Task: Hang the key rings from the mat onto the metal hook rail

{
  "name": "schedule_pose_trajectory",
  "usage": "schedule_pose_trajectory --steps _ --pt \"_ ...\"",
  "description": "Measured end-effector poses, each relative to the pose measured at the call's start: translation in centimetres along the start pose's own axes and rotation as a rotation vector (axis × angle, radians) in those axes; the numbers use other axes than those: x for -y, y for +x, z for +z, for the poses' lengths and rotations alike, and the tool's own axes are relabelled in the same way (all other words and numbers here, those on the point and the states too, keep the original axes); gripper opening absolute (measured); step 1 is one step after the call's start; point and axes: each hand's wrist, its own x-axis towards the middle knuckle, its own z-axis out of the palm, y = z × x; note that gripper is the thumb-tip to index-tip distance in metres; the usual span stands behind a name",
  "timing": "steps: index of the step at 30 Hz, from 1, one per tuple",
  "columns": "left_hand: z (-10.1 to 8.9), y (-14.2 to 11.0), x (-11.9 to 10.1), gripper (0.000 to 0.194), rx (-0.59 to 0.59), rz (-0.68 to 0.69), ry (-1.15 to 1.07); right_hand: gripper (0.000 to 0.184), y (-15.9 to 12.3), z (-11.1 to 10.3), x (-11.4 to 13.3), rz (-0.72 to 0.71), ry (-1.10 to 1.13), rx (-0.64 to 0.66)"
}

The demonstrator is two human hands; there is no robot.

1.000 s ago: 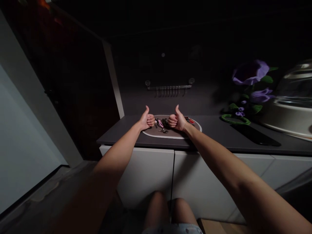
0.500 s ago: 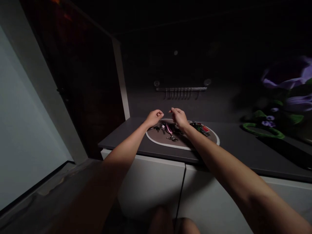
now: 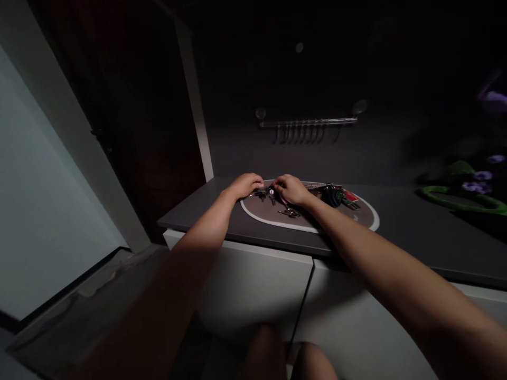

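Note:
An oval brown tray with a pale rim lies on a dark counter. At its back left sits a small bunch of keys with a pink strap. My left hand reaches in from the left, its fingers curled down onto that bunch. From the right, my right hand meets it, fingers bent and pinching at the same keys. In front of my right hand a single loose key rests on the tray. A second bunch with a dark green fob and a red tag lies further right.
A metal hook rail hangs on the dark wall above the tray. Purple flowers with a green ring stand at the right. White cabinet doors sit below the counter, my knees in front. A dark doorway opens at the left.
Both hands dropped from a thumbs-up, came together above the tray, then lowered onto the keys at its back left. The camera swung left and moved closer.

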Motion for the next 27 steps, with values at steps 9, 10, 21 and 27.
schedule_pose_trajectory --steps 9,10,21,27 --pt "0.4 -0.1 -0.2 0.016 0.071 -0.001 0.009 0.02 0.2 0.3 -0.2 0.006 -0.052 0.015" --pt "0.5 -0.1 -0.3 0.016 0.064 -0.005 0.014 0.02 0.2 0.3 -0.2 0.005 -0.056 0.018" --pt "0.8 0.5 -1.4 0.014 -0.155 -0.063 -0.246 0.023 0.1 -0.4 0.7 -0.001 -0.071 0.018" --pt "1.3 0.9 -1.9 0.009 -0.144 -0.212 -0.728 0.023 0.0 -0.5 1.0 0.026 0.001 -0.025"
